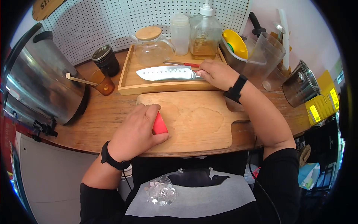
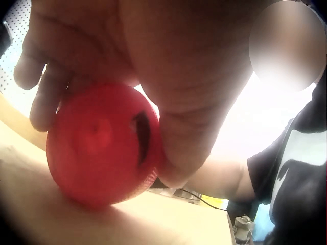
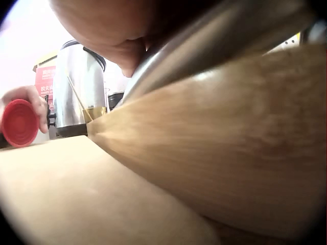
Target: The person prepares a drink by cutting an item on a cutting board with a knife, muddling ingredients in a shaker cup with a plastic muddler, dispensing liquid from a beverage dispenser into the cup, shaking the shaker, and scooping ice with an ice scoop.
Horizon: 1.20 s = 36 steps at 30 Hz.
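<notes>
My left hand (image 1: 136, 125) grips a red round cap-like piece (image 1: 160, 124) with a ribbed edge, standing on its side over the left part of the wooden cutting board (image 1: 197, 123). Its round face (image 2: 97, 138) fills much of the left wrist view, thumb on one side and fingers on the other. Over the front right of the wooden tray (image 1: 164, 89), my right hand (image 1: 218, 74) grips the handle of a broad santoku knife (image 1: 166, 73), whose dimpled blade points left. Behind the blade lies a thin red-handled utensil (image 1: 192, 65), partly hidden by the right hand.
The tray also bears a glass teapot (image 1: 149, 46), a white bottle (image 1: 180, 35) and a pump bottle (image 1: 205, 33). Left stand a steel urn (image 1: 48, 74), a dark jar (image 1: 106, 61) and an amber cup (image 1: 104, 84). Right are a clear pitcher (image 1: 263, 58) and a steel bucket (image 1: 301, 86).
</notes>
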### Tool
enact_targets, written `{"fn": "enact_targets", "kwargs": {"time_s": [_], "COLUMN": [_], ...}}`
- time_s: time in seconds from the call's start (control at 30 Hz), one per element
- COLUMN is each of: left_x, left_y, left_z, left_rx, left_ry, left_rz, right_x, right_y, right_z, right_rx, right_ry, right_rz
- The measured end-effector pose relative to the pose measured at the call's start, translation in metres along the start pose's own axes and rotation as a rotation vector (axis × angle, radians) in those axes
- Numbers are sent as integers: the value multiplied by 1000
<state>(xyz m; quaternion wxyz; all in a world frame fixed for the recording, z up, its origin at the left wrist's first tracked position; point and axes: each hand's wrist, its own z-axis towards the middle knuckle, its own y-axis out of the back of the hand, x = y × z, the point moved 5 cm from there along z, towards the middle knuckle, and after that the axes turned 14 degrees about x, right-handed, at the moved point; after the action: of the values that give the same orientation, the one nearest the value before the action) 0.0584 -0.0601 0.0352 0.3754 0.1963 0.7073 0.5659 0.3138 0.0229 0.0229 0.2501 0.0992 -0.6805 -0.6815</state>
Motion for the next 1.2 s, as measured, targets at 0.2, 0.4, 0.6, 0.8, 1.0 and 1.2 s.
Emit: {"fn": "enact_targets", "kwargs": {"time_s": [0.2,0.4,0.6,0.8,1.0,1.2], "left_x": [-2,1,5,6,4,0], "left_y": [-1,-1,0,-3,-2,0], "left_z": [-5,-7,-8,-11,-10,-11], "left_rx": [-49,-129,-164,-172,-145,-188], "left_ry": [-24,-34,49,101,150,182], "left_rz": [-16,-45,-31,-11,34,-3], "right_x": [28,61,100,126,140,147], "right_y": [8,-25,-34,-56,-60,-51], "right_z": [-41,-103,-129,-133,-134,-131], "right_rx": [157,364,495,598,658,541], "right_ry": [-194,-383,-268,-297,-322,-243], "right_rz": [510,1341,1455,1506,1466,1355]}}
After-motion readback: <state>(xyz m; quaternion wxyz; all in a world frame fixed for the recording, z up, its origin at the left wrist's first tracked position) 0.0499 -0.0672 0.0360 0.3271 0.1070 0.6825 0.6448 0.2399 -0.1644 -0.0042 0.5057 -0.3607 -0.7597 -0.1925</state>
